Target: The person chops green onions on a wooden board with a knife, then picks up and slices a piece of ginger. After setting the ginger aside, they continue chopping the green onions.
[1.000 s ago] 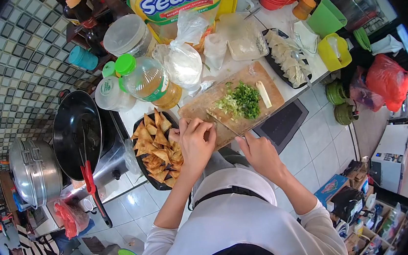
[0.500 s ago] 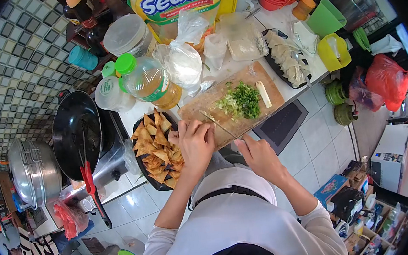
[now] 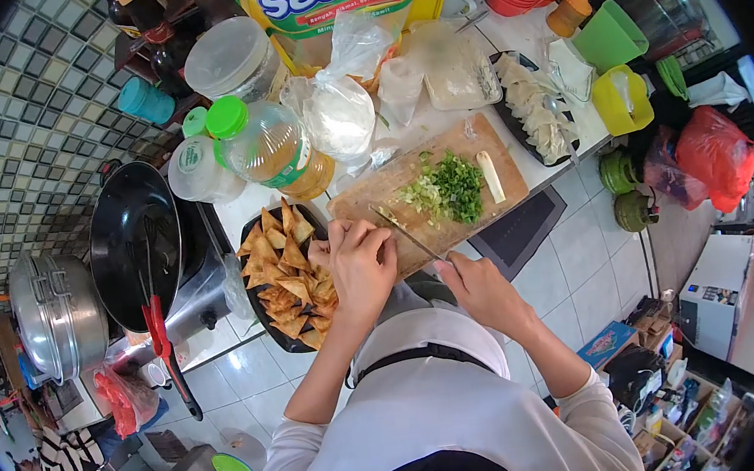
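Observation:
On the wooden cutting board [image 3: 365,202] lies a pile of chopped green onion [image 3: 450,188], with a white stalk piece [image 3: 490,177] to its right. My right hand [image 3: 482,289] is closed around the handle of a knife [image 3: 414,239], whose blade points up and left over the board's lower left part. My left hand [image 3: 363,259] is closed at the board's left edge, close to the blade's tip; what its fingers press on is too small to make out. Just left of it is a black tray of fried triangular pastries [image 3: 285,267].
Behind the board stand an oil bottle [image 3: 273,150], a bag of white powder [image 3: 339,121] and a clear tub [image 3: 452,69]. A black plate of pale dumplings [image 3: 536,111] sits at the right, a black wok [image 3: 135,241] with red-handled tongs [image 3: 160,334] at the left.
The view has shifted slightly. Both hands keep nearly the same place on the board, and the knife blade has barely moved.

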`<state>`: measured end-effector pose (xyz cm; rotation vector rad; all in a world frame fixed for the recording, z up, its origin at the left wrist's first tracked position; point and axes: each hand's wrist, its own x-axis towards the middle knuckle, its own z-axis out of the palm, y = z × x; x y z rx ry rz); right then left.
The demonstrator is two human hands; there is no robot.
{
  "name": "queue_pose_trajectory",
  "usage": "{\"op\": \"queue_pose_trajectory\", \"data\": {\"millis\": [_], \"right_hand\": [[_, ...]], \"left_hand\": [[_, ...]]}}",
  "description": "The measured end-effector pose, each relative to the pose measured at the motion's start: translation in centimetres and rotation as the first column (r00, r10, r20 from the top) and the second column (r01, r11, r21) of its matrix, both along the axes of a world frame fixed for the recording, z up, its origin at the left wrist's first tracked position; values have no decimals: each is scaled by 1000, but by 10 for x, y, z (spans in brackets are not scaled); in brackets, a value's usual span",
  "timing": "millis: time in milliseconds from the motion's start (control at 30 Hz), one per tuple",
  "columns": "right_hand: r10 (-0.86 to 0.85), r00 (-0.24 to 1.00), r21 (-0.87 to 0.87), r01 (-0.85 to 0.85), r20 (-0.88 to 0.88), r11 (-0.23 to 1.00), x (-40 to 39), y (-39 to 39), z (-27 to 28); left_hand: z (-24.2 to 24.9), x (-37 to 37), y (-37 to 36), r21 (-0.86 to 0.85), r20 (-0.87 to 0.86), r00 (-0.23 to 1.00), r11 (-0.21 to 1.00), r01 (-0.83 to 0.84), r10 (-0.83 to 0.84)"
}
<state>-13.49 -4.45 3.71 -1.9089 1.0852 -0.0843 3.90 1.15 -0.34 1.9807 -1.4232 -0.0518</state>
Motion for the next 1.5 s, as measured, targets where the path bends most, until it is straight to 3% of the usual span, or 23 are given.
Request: {"op": "queue_pose_trajectory", "data": {"millis": [200,400,567,700,900,1000,1067,1267,1500], "right_hand": [[16,999,31,-17,33,999,3,-5,-7],[13,1000,-66,-13,2,998,-2,2,-6],[26,987,-115,-45,-159,992,-22,-2,2],[-21,988,-141,-1,-151,990,-17,-3,4],[-38,987,-210,5,-155,978,-21,2,5],[-83,988,-147,63,-130,987,-20,5,9],[-103,987,-10,102,-127,995,-19,2,12],[-63,998,91,65,-26,994,-29,-8,10],[-50,998,61,51,-25,997,-40,-10,12]], "left_hand": [[4,1,-2,33,8,999,999,31,-31],[2,-1,0,17,54,998,1000,7,-8],[4,-3,-1,35,66,998,999,4,-7],[4,0,-1,49,96,995,999,24,-29],[0,8,-8,25,23,998,998,63,-63],[2,6,-14,13,35,996,997,76,-76],[5,4,-17,-28,49,998,999,36,-34],[4,5,-20,5,56,996,998,68,-68],[3,8,-22,-8,61,998,1000,30,-29]]}}
